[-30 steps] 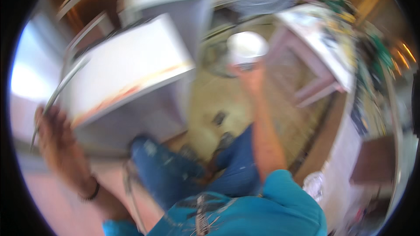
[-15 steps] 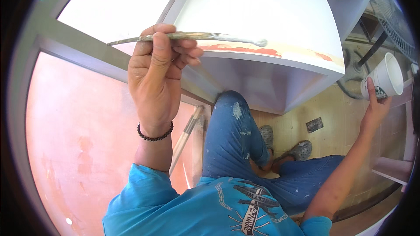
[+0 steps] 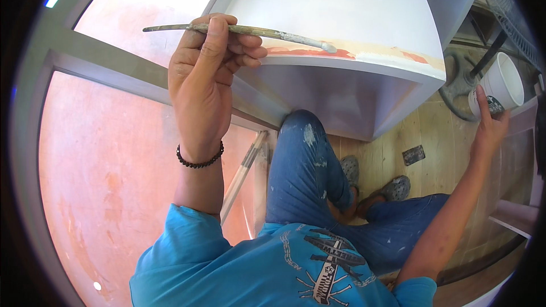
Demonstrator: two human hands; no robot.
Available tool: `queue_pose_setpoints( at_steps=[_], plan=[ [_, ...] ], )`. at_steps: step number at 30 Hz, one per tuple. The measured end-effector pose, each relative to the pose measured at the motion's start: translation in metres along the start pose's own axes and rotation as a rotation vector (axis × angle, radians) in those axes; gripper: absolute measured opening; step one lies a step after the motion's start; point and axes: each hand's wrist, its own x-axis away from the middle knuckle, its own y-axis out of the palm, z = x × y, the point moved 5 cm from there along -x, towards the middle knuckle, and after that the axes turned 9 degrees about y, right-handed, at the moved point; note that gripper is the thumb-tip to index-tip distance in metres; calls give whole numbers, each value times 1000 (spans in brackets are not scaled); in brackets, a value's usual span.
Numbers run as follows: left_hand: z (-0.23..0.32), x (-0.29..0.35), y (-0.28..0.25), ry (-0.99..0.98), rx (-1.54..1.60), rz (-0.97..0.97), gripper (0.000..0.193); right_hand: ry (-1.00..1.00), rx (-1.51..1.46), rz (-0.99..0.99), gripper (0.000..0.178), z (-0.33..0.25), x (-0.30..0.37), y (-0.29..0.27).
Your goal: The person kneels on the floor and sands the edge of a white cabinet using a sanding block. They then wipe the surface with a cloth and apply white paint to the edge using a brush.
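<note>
My left hand point(image 3: 202, 79) pinches a thin paintbrush point(image 3: 270, 33) between thumb and fingers. White paint coats its rounded tip, which lies over an orange-red strip point(image 3: 341, 53) along the near edge of a white cabinet panel point(image 3: 341, 14). Whether the bristles touch the panel I cannot tell. Out at the far right, my right hand point(image 3: 490, 124) grips a white cup point(image 3: 499, 83) with a dark printed mark, tilted a little; its contents cannot be made out.
Below the panel the cabinet has an open hollow point(image 3: 318, 94), close to my knee. Pink boards in a grey frame point(image 3: 108, 82) stand on the left. A fan point(image 3: 509, 11) stands at the upper right. A dark flat piece point(image 3: 413, 155) lies on the wooden floor near my clogs.
The paintbrush has tipped, its painted end lower and slightly left, now over the orange-red strip. The view has shifted a little. My right hand still holds the cup.
</note>
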Motion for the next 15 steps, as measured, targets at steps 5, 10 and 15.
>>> queue_pose_setpoints(
  at_steps=[5, 10, 15],
  plan=[
    [-6, 1, -2, -33, -31, -51, 33, -21, -10, 7, 62, 8, -3, -3],
    [-8, 3, -5, -37, -34, -33, 32, -36, 3, 28, 61, 12, -6, -9],
    [3, 6, -21, 17, -157, 68, 30, -31, -3, 22, 62, 12, -8, -8]
  ],
)
